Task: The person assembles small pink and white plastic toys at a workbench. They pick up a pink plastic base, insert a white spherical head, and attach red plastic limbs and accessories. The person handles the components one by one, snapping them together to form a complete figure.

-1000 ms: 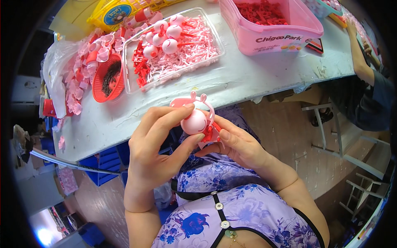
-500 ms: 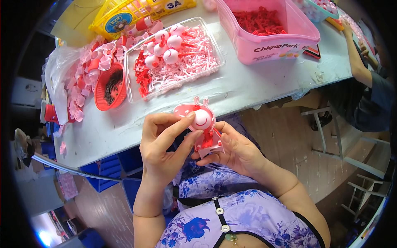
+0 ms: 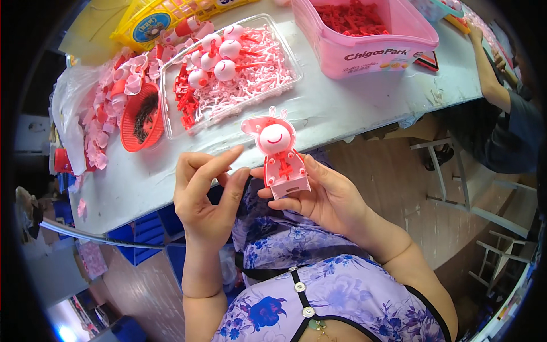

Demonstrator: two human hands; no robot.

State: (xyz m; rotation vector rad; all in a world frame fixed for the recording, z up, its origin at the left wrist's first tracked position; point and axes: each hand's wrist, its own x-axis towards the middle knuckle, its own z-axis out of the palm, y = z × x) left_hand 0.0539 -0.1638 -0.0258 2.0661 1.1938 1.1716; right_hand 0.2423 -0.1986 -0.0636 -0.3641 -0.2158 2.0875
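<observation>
My right hand grips a half-shell of a pink toy figure by its lower body, the hollow inside facing up. A white ball with a curved smile line sits in the head part, and a red plastic mechanism lies in the body below it. Just left of the figure is my left hand, apart from it, thumb and forefinger spread with nothing between them. Beyond, a clear tray holds several white balls on red stems, among small pink and red plastic parts.
A red basket with dark small pieces, probably screws, stands beside the tray. Pink shell parts heap at the left. A pink bin of red parts and a yellow basket stand farther back. Another person's arm reaches in at right.
My left hand has let go of the ball in the figure and drawn back left. The figure, still in my right hand, has risen slightly and shows its inside more fully.
</observation>
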